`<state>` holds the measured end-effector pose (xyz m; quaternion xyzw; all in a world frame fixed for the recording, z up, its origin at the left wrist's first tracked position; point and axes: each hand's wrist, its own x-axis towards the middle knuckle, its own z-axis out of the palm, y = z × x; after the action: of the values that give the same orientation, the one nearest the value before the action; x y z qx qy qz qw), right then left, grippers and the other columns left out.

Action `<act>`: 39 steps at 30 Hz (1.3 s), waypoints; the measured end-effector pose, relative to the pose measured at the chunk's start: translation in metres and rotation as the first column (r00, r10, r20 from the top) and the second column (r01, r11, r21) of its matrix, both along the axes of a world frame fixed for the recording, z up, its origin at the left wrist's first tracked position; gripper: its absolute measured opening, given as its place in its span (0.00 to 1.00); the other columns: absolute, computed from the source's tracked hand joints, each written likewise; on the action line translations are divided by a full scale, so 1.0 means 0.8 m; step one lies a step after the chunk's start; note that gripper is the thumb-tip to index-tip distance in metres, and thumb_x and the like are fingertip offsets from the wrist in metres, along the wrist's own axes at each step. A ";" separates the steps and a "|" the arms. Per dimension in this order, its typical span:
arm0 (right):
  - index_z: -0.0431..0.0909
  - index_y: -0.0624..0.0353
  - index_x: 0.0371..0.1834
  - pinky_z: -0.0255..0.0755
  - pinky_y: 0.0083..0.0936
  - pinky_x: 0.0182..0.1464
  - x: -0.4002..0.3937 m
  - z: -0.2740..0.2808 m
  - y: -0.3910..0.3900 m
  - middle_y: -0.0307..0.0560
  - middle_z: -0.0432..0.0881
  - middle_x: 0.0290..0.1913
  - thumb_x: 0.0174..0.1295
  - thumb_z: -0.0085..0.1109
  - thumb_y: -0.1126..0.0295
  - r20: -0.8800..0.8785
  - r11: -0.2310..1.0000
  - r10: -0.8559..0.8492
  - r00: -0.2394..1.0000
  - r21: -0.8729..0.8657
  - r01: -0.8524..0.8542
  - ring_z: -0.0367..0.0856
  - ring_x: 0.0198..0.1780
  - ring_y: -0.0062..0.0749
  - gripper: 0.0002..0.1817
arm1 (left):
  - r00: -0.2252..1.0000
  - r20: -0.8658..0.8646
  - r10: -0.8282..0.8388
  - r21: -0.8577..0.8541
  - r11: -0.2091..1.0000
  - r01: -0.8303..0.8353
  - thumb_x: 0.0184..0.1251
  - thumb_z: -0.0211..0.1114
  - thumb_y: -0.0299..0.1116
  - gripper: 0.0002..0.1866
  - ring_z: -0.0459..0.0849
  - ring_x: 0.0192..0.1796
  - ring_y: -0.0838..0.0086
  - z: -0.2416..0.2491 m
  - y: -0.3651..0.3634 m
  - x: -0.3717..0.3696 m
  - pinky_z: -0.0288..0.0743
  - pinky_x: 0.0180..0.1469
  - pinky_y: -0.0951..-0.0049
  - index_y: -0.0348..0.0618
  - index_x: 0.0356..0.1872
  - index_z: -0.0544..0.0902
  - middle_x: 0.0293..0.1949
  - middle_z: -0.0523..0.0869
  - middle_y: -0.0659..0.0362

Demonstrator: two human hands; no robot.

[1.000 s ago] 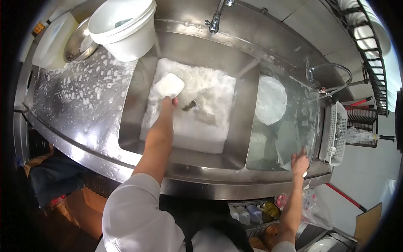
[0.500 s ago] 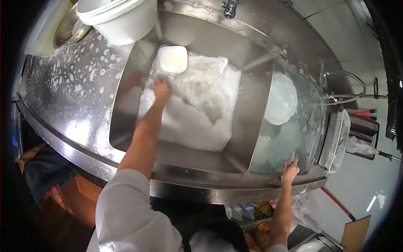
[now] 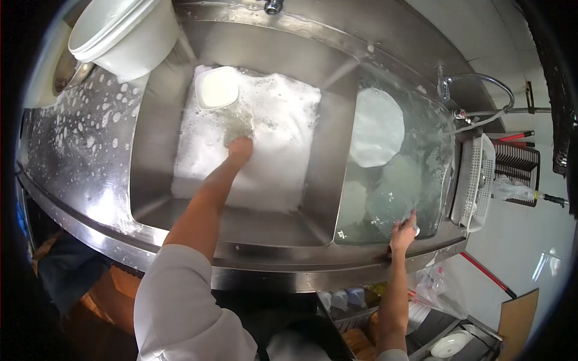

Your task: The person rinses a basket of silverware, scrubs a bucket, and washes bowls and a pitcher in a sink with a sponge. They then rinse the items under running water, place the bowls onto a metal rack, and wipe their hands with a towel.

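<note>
Partly curled, the right fingers (image 3: 411,221) perhaps hold something white (image 3: 416,231).

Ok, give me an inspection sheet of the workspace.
Surface: steel counter wet, white-flecked.
Job's things: white container in foam in the left basin; round white item in water in the right basin.
Clutter: white bucket on the counter; perforated basket right of the basins.
Hands: left hand in the foam, fingers hidden; right hand at the right basin's near edge, hold unclear.
Cables: nothing seen.
Surroundings: curved tap at the right; brown board lower right.
</note>
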<state>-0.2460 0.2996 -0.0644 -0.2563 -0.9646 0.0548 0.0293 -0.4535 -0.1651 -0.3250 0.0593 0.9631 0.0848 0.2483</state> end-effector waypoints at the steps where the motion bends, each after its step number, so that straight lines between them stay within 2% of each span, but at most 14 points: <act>1: 0.61 0.62 0.65 0.69 0.38 0.34 0.004 -0.007 0.002 0.50 0.74 0.23 0.50 0.59 0.76 -0.015 0.999 0.034 0.999 0.042 -0.033 0.74 0.26 0.45 0.34 | 0.999 -0.008 -0.045 -0.023 0.999 0.045 0.63 0.51 0.30 0.13 0.85 0.45 0.59 -0.004 -0.002 -0.001 0.80 0.43 0.60 0.43 0.41 0.84 0.41 0.85 0.49; 5: 0.63 0.60 0.64 0.70 0.40 0.35 -0.004 0.004 -0.013 0.52 0.75 0.23 0.52 0.55 0.74 -0.045 1.000 -0.026 0.999 -0.011 0.026 0.75 0.26 0.47 0.31 | 0.999 0.053 0.015 -0.048 0.999 -0.012 0.64 0.50 0.30 0.14 0.85 0.46 0.60 -0.010 0.001 -0.014 0.79 0.46 0.61 0.41 0.40 0.84 0.43 0.84 0.49; 8: 0.64 0.58 0.64 0.71 0.41 0.36 -0.001 0.004 -0.013 0.54 0.76 0.23 0.52 0.53 0.73 -0.047 0.995 -0.073 0.996 -0.078 0.069 0.76 0.26 0.48 0.30 | 0.988 0.091 -0.124 -0.119 0.984 0.134 0.64 0.50 0.29 0.14 0.84 0.46 0.59 -0.032 -0.005 -0.022 0.79 0.46 0.61 0.39 0.45 0.82 0.45 0.83 0.49; 11: 0.65 0.58 0.62 0.71 0.41 0.36 0.000 0.004 -0.014 0.55 0.76 0.24 0.52 0.51 0.73 -0.048 0.997 -0.054 0.997 -0.061 0.051 0.76 0.26 0.49 0.29 | 0.978 -0.031 0.206 0.081 0.976 -0.203 0.64 0.50 0.29 0.17 0.83 0.47 0.57 -0.024 -0.006 -0.032 0.79 0.46 0.59 0.37 0.53 0.74 0.46 0.81 0.46; 14: 0.65 0.58 0.62 0.71 0.41 0.35 0.000 0.002 -0.016 0.55 0.77 0.24 0.52 0.51 0.73 -0.075 0.990 -0.085 0.994 -0.117 0.076 0.77 0.26 0.50 0.29 | 0.826 -0.163 0.539 0.210 0.837 -0.505 0.64 0.52 0.31 0.20 0.82 0.49 0.56 0.054 0.004 -0.052 0.78 0.49 0.59 0.38 0.57 0.65 0.45 0.80 0.43; 18: 0.65 0.59 0.61 0.71 0.40 0.36 -0.001 0.001 -0.013 0.58 0.77 0.26 0.53 0.50 0.73 -0.074 0.993 -0.075 0.994 -0.094 0.068 0.77 0.27 0.50 0.28 | 0.773 -0.331 0.541 0.025 0.824 -0.566 0.64 0.53 0.32 0.19 0.82 0.48 0.60 0.006 -0.004 -0.079 0.78 0.47 0.63 0.36 0.54 0.66 0.39 0.82 0.46; 23: 0.64 0.64 0.62 0.72 0.33 0.39 -0.005 0.013 -0.020 0.53 0.80 0.30 0.56 0.47 0.77 -0.094 0.954 -0.125 0.988 -0.284 0.094 0.79 0.31 0.38 0.26 | 0.959 -0.194 0.205 0.092 0.977 -0.191 0.61 0.54 0.30 0.13 0.82 0.47 0.58 -0.062 -0.033 -0.107 0.77 0.45 0.61 0.38 0.45 0.78 0.40 0.82 0.46; 25: 0.65 0.67 0.60 0.72 0.28 0.42 0.006 -0.018 0.015 0.48 0.81 0.34 0.57 0.46 0.79 -0.285 0.868 -0.122 0.951 -0.496 -0.037 0.78 0.35 0.32 0.24 | 0.994 -0.103 0.042 0.088 0.996 -0.033 0.60 0.54 0.29 0.12 0.81 0.47 0.55 -0.117 -0.031 -0.099 0.76 0.47 0.59 0.40 0.44 0.79 0.42 0.82 0.47; 27: 0.68 0.69 0.58 0.70 0.23 0.45 0.000 -0.013 0.042 0.44 0.80 0.38 0.58 0.45 0.80 -0.348 0.708 -0.225 0.910 -0.700 -0.093 0.77 0.39 0.28 0.21 | 0.893 -0.423 -0.152 0.352 0.881 0.316 0.58 0.53 0.30 0.14 0.82 0.44 0.55 -0.078 -0.030 -0.063 0.73 0.49 0.54 0.36 0.42 0.80 0.42 0.82 0.44; 29: 0.71 0.70 0.54 0.69 0.20 0.47 -0.014 0.010 0.042 0.42 0.80 0.42 0.58 0.44 0.82 -0.220 0.447 -0.373 0.902 -0.894 -0.033 0.76 0.42 0.26 0.19 | 0.954 -0.202 -0.220 0.429 0.856 0.288 0.56 0.54 0.30 0.11 0.83 0.41 0.55 0.020 -0.022 -0.035 0.74 0.46 0.58 0.39 0.36 0.83 0.38 0.84 0.45; 30: 0.77 0.68 0.45 0.70 0.19 0.44 -0.020 0.024 0.037 0.42 0.80 0.38 0.58 0.46 0.81 -0.259 0.427 -0.445 0.857 -0.903 -0.052 0.77 0.39 0.23 0.14 | 0.962 -0.097 -0.255 0.488 0.830 0.269 0.55 0.55 0.30 0.11 0.83 0.39 0.55 0.045 -0.023 -0.025 0.74 0.45 0.59 0.40 0.32 0.85 0.35 0.85 0.45; 33: 0.78 0.67 0.41 0.67 0.17 0.37 -0.042 0.066 0.037 0.37 0.78 0.32 0.58 0.49 0.76 -0.314 0.481 -0.507 0.803 -0.876 -0.039 0.74 0.34 0.20 0.11 | 0.971 0.008 -0.240 0.547 0.814 0.196 0.55 0.58 0.32 0.10 0.84 0.36 0.55 0.123 -0.055 -0.002 0.76 0.43 0.62 0.38 0.30 0.85 0.30 0.85 0.46; 37: 0.81 0.70 0.40 0.67 0.21 0.32 -0.160 0.139 -0.017 0.40 0.81 0.29 0.51 0.54 0.75 -0.443 0.797 -0.118 0.889 -0.576 -0.181 0.73 0.29 0.21 0.15 | 0.994 -0.011 -0.112 0.511 0.854 0.102 0.55 0.61 0.35 0.12 0.84 0.37 0.56 0.231 -0.086 0.027 0.76 0.43 0.64 0.36 0.32 0.85 0.30 0.85 0.46; 39: 0.82 0.68 0.39 0.68 0.21 0.34 -0.233 0.150 -0.031 0.45 0.83 0.29 0.49 0.57 0.72 -0.377 0.872 -0.060 0.924 -0.470 -0.135 0.76 0.31 0.23 0.15 | 0.993 -0.113 -0.033 0.611 0.786 0.096 0.53 0.58 0.30 0.09 0.84 0.38 0.56 0.247 -0.094 0.042 0.76 0.45 0.62 0.38 0.29 0.85 0.32 0.85 0.47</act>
<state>-0.4320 0.2750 0.0555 -0.2207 -0.9000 0.3452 0.1487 -0.4196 -0.2401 -0.1272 0.1737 0.8912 0.3824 0.1713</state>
